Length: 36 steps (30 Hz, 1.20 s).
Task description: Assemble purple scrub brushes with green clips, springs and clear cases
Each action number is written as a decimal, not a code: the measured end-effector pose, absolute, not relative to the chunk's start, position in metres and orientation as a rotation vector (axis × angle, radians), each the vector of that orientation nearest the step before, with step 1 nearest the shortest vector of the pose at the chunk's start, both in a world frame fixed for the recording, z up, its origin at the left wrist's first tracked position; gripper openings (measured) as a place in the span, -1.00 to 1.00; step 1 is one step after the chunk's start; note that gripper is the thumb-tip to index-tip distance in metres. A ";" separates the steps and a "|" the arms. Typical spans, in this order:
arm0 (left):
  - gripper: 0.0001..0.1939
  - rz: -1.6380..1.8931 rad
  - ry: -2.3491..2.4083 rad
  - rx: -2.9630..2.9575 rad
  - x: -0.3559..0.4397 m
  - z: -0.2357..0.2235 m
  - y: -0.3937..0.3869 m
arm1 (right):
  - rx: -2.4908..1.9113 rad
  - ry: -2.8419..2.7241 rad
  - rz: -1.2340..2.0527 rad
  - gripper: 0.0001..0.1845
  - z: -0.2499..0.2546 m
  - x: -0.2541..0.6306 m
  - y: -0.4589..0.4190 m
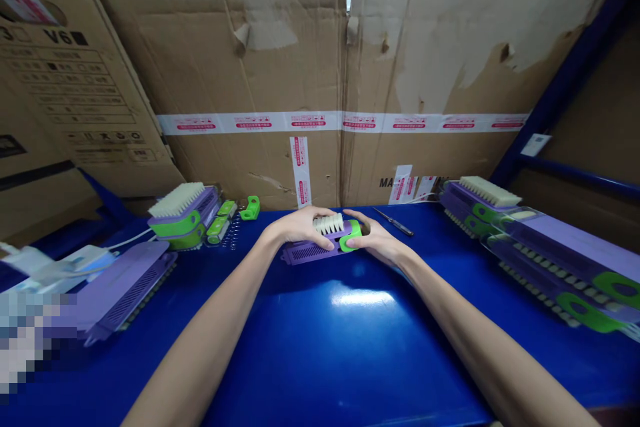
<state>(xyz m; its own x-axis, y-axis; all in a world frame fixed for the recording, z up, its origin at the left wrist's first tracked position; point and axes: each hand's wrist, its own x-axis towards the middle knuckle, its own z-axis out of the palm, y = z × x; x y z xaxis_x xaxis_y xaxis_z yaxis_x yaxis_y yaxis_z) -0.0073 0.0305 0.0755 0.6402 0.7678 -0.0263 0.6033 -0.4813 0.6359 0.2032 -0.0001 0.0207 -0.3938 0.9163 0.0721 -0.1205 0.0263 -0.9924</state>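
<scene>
Both hands meet on a purple brush (313,252) lying on the blue table (340,347), near the cardboard wall (320,80). Its long axis runs left to right, the green end (350,240) toward the right and the white bristles (329,223) upward. The left hand (303,225) grips over the bristles; the right hand (376,240) closes on the green end. A thin metal tool (394,221) lies just behind the right hand. Stacked brushes (186,215) stand at the left, more brushes (540,253) at the right.

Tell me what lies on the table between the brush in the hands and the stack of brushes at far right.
In the head view, only a small dark-handled tool lies between the held brush and the right stack; otherwise bare blue table.
</scene>
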 end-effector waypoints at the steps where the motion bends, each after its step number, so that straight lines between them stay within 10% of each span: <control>1: -0.21 0.355 1.066 2.249 -0.007 0.075 0.031 | -0.867 -1.444 1.506 -0.05 0.021 0.202 0.000; 23: -0.10 0.510 1.164 2.392 -0.011 0.063 0.029 | -0.949 -1.538 1.340 0.09 0.009 0.201 0.004; 36: -0.34 1.031 1.226 2.831 -0.026 0.010 0.023 | -1.018 -2.000 0.337 -0.01 -0.004 0.202 0.007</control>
